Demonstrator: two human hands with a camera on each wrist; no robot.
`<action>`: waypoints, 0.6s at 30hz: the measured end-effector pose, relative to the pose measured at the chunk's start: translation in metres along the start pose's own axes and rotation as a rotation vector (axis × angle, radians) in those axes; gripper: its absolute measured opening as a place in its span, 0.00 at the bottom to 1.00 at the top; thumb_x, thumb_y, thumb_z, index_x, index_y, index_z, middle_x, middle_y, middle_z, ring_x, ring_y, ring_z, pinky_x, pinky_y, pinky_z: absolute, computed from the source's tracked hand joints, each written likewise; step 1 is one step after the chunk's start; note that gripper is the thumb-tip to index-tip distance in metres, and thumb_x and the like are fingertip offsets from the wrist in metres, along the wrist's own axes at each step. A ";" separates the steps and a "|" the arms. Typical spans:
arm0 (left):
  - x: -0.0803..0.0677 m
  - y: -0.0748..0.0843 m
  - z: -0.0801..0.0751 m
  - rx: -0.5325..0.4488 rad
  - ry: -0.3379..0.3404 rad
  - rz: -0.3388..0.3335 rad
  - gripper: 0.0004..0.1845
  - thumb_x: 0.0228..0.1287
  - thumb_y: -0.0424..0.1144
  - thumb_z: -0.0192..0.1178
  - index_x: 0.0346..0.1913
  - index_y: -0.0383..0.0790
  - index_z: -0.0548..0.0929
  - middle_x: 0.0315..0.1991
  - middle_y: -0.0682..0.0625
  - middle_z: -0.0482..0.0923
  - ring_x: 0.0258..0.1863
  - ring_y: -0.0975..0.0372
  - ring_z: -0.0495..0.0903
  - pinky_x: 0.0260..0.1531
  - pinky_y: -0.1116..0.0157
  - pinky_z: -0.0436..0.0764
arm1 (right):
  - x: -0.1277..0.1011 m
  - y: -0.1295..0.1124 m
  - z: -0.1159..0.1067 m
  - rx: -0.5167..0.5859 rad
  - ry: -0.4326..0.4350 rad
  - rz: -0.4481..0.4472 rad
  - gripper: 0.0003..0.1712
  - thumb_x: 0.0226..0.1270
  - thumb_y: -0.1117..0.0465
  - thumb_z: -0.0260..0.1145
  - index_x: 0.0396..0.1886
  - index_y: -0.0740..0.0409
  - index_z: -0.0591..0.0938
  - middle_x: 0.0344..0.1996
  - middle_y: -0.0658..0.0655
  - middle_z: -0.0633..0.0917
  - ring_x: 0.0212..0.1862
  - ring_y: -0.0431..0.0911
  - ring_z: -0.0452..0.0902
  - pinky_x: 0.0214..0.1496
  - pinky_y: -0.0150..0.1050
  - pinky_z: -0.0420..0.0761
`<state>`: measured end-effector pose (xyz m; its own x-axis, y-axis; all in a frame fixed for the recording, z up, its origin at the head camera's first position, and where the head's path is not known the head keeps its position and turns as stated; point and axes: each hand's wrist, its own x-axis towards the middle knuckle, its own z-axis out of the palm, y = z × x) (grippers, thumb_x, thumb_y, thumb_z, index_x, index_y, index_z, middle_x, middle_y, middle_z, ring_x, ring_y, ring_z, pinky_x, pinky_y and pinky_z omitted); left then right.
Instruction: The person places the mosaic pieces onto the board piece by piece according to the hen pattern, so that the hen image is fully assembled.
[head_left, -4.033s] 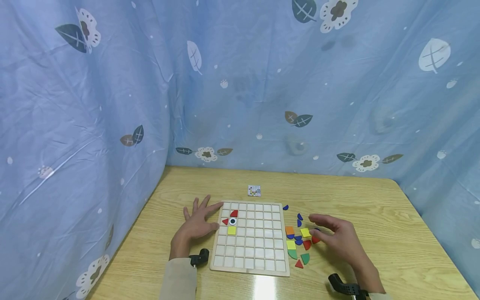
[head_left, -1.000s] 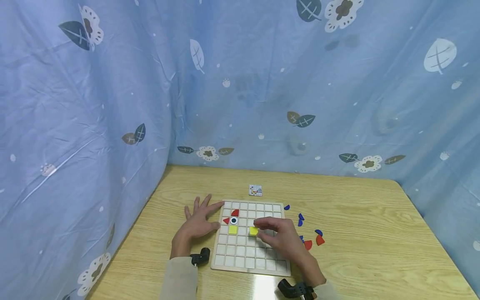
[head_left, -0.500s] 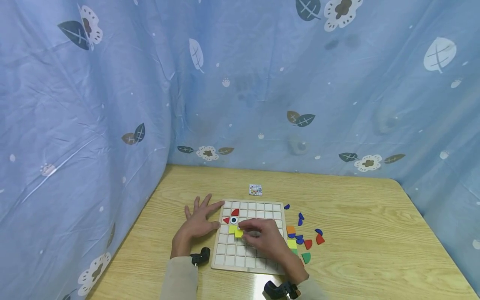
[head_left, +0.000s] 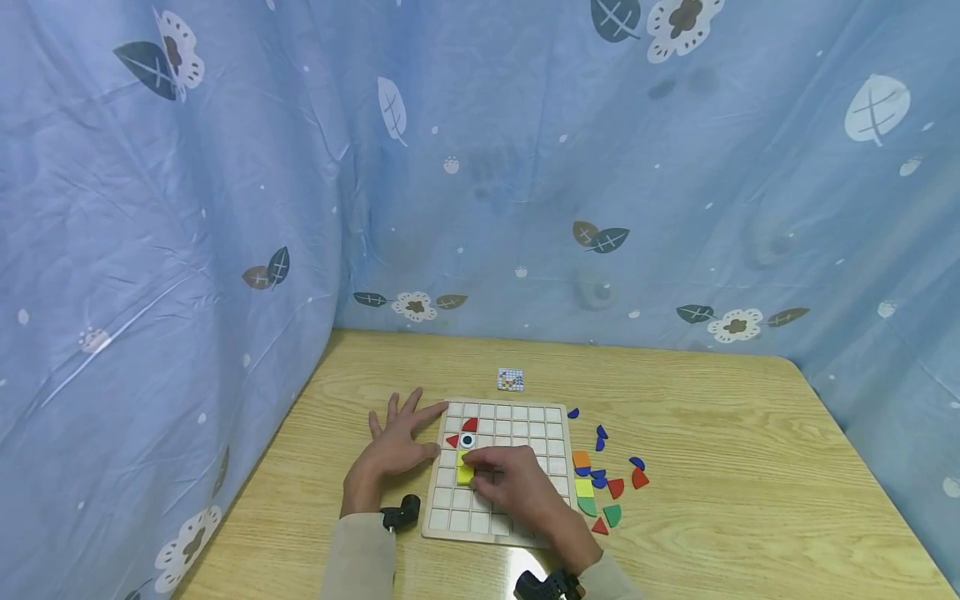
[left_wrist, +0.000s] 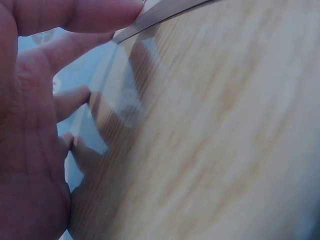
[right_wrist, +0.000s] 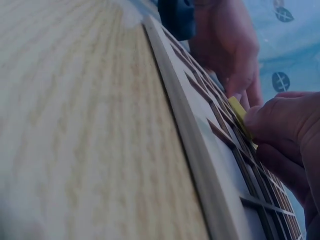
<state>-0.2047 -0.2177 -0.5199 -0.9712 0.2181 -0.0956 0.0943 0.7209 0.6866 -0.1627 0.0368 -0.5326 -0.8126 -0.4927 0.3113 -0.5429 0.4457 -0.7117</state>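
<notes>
right hand (head_left: 517, 492): pinches yellow square tile (head_left: 466, 473) over grid board (head_left: 551, 417), left columns, just below another yellow tile (head_left: 462, 457) | tile: tilted, one edge raised, no long axis | left hand (head_left: 393, 446): fingers spread flat on table (head_left: 712, 417), touching board's left edge

The right hand (head_left: 517, 492) covers several cells of the grid board (head_left: 525, 425) and the lower part of the yellow square (head_left: 465, 473) it pinches; whether that piece sits flat in a cell is unclear. The small card (head_left: 509, 380) beyond the board is too small to read. In the left wrist view the board's edge (left_wrist: 160, 14) is blurred, perhaps touching the left hand's (left_wrist: 30, 125) fingertip, and the hand is cut off by the frame.
</notes>
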 end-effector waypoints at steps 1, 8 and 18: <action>0.000 0.000 0.000 0.000 0.000 0.000 0.41 0.63 0.38 0.71 0.81 0.58 0.76 0.91 0.39 0.47 0.89 0.35 0.28 0.77 0.25 0.20 | 0.000 -0.001 0.000 -0.019 -0.004 -0.002 0.17 0.66 0.69 0.78 0.54 0.55 0.93 0.49 0.50 0.95 0.52 0.39 0.92 0.56 0.36 0.90; 0.000 0.000 0.000 0.007 0.002 0.006 0.41 0.62 0.37 0.71 0.81 0.57 0.76 0.91 0.38 0.47 0.89 0.34 0.29 0.76 0.24 0.21 | 0.001 -0.004 0.001 -0.128 -0.030 -0.040 0.17 0.66 0.66 0.79 0.55 0.54 0.93 0.50 0.49 0.95 0.54 0.40 0.91 0.59 0.39 0.90; 0.000 0.001 -0.001 0.008 -0.001 0.003 0.41 0.63 0.37 0.71 0.81 0.56 0.77 0.91 0.38 0.47 0.89 0.34 0.29 0.77 0.24 0.21 | 0.000 -0.007 0.006 -0.148 -0.019 -0.059 0.18 0.67 0.67 0.79 0.56 0.55 0.93 0.50 0.50 0.95 0.54 0.42 0.92 0.59 0.39 0.90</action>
<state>-0.2044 -0.2175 -0.5189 -0.9706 0.2213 -0.0943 0.0992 0.7253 0.6813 -0.1579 0.0294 -0.5317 -0.7752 -0.5346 0.3366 -0.6158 0.5207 -0.5913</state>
